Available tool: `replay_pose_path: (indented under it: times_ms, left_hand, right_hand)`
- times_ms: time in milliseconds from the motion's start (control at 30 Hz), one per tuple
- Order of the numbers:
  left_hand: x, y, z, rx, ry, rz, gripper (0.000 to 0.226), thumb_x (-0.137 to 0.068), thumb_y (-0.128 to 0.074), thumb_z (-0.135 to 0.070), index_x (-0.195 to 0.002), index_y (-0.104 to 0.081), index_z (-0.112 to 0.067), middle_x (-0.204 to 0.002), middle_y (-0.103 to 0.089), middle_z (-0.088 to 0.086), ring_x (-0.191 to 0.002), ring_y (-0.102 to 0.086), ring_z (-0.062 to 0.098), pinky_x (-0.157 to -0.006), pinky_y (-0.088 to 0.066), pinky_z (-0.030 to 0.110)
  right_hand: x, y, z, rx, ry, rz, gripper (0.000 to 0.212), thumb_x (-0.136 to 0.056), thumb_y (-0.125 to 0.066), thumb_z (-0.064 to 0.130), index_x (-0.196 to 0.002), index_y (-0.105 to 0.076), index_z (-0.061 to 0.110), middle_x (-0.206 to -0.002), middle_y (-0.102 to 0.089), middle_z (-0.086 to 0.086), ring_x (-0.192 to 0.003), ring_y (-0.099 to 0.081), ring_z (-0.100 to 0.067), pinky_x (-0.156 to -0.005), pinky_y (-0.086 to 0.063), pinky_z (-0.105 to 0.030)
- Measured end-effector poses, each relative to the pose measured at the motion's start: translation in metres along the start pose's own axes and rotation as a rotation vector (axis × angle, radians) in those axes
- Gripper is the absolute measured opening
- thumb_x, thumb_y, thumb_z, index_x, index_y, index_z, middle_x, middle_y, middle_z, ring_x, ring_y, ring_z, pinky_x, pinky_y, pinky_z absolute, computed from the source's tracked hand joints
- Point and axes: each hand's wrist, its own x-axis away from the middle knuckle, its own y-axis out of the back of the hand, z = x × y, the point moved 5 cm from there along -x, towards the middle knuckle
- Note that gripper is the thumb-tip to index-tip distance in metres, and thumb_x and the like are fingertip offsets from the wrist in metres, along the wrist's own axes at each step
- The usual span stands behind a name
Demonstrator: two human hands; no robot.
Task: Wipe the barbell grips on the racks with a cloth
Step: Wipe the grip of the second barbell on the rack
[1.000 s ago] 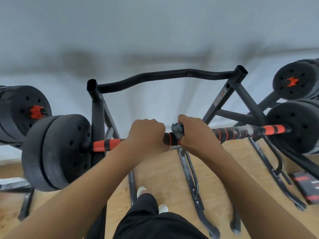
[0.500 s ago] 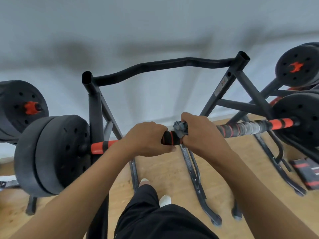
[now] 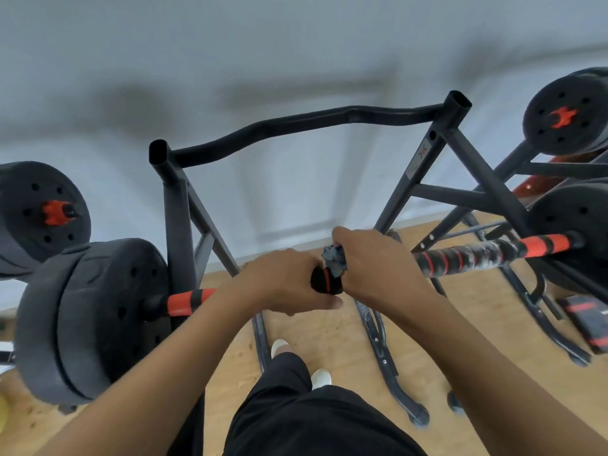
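Your left hand [image 3: 286,284] is clamped round the barbell grip [image 3: 460,261], steadying it mid-span across the rack [image 3: 176,222]. Your right hand [image 3: 378,268] is closed over the grey cloth [image 3: 333,258], bunched on the bar just beside your left thumb. Careful: that wad looks small, so it could slip free or miss the whitish-marked stretch toward the right weight plate [image 3: 572,225]. Shove sideways and the bar may roll on its hooks.
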Motion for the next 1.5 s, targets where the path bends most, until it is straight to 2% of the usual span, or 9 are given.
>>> replay_pose_path:
  times_ms: [133,367,500,633,733,933,1100,1400,1500]
  left_hand:
    - [0.001,0.004,-0.005,0.255,0.053,0.175,0.044,-0.085,-0.066,-0.075,-0.088,-0.062,-0.031,-0.078,-0.074,-0.003,-0.059,-0.070,0.015,-0.062,-0.056,0.027]
    - [0.026,-0.031,-0.019,-0.569,-0.102,-0.682,0.044,-0.082,-0.075,-0.062,-0.086,-0.056,-0.023,-0.060,-0.051,-0.010,-0.044,-0.050,0.015,-0.041,-0.028,0.024]
    - [0.019,-0.018,-0.014,-0.285,-0.069,-0.328,0.041,-0.095,-0.055,-0.063,-0.113,-0.049,-0.027,-0.093,-0.063,-0.009,-0.075,-0.059,0.017,-0.055,-0.038,0.032]
    - [0.013,-0.014,0.002,-0.014,0.097,0.019,0.040,-0.086,-0.066,-0.065,-0.099,-0.063,-0.028,-0.077,-0.072,-0.008,-0.068,-0.069,0.010,-0.066,-0.059,0.031]
    - [0.020,-0.021,-0.004,-0.300,0.076,-0.284,0.030,-0.091,-0.062,-0.055,-0.090,-0.057,-0.025,-0.068,-0.058,-0.007,-0.055,-0.056,0.011,-0.044,-0.038,0.027]
    - [0.034,-0.035,-0.012,-0.603,-0.123,-0.653,0.031,-0.074,-0.085,-0.034,-0.083,-0.061,-0.016,-0.054,-0.046,-0.004,-0.042,-0.026,0.018,-0.045,-0.004,0.021]
    - [0.023,-0.018,-0.005,-0.595,-0.153,-0.680,0.033,-0.077,-0.084,-0.028,-0.082,-0.054,-0.015,-0.056,-0.047,-0.003,-0.042,-0.025,0.020,-0.043,-0.018,0.026]
    - [0.008,-0.009,0.002,-0.615,-0.031,-0.597,0.043,-0.081,-0.074,-0.039,-0.081,-0.035,-0.021,-0.052,-0.024,-0.010,-0.037,-0.024,0.018,-0.045,-0.009,0.024]
    - [0.002,-0.004,0.004,-0.631,-0.011,-0.576,0.040,-0.086,-0.065,-0.051,-0.078,-0.040,-0.021,-0.051,-0.034,-0.008,-0.038,-0.033,0.019,-0.045,-0.013,0.025]
  right_hand:
    - [0.011,-0.001,-0.003,-0.022,0.002,-0.009,0.030,-0.082,-0.065,0.019,-0.104,-0.046,0.026,-0.094,-0.057,0.006,-0.088,-0.057,-0.021,-0.072,-0.056,-0.042]
    - [0.001,-0.004,-0.001,-0.083,0.044,0.015,0.017,-0.083,-0.057,0.014,-0.094,-0.049,0.024,-0.082,-0.056,0.005,-0.080,-0.057,-0.023,-0.069,-0.055,-0.041]
    - [0.003,-0.003,-0.005,-0.080,0.053,0.039,0.019,-0.083,-0.061,0.018,-0.095,-0.049,0.027,-0.080,-0.057,0.006,-0.079,-0.058,-0.022,-0.076,-0.055,-0.044]
    - [0.012,-0.003,-0.008,-0.075,0.087,0.089,0.024,-0.082,-0.062,0.017,-0.095,-0.045,0.028,-0.084,-0.059,0.004,-0.080,-0.058,-0.020,-0.064,-0.052,-0.036]
    - [0.010,-0.005,-0.006,-0.057,0.114,0.051,0.025,-0.080,-0.063,0.017,-0.096,-0.047,0.027,-0.084,-0.059,0.005,-0.080,-0.058,-0.020,-0.067,-0.056,-0.039]
    - [0.001,-0.010,-0.011,-0.131,0.107,0.016,0.017,-0.081,-0.061,0.014,-0.089,-0.050,0.023,-0.071,-0.055,0.004,-0.069,-0.057,-0.023,-0.060,-0.053,-0.039]
    - [-0.004,-0.002,-0.015,-0.149,0.078,-0.031,0.019,-0.081,-0.058,0.013,-0.089,-0.045,0.024,-0.071,-0.051,0.003,-0.065,-0.053,-0.022,-0.053,-0.036,-0.032]
    - [-0.019,0.004,-0.015,-0.103,0.039,-0.016,0.021,-0.083,-0.057,0.012,-0.096,-0.046,0.024,-0.077,-0.052,0.002,-0.070,-0.056,-0.024,-0.052,-0.039,-0.030]
    - [-0.024,0.008,-0.016,-0.113,0.038,-0.058,0.012,-0.089,-0.057,0.019,-0.096,-0.048,0.021,-0.076,-0.053,0.002,-0.068,-0.057,-0.024,-0.052,-0.042,-0.030]
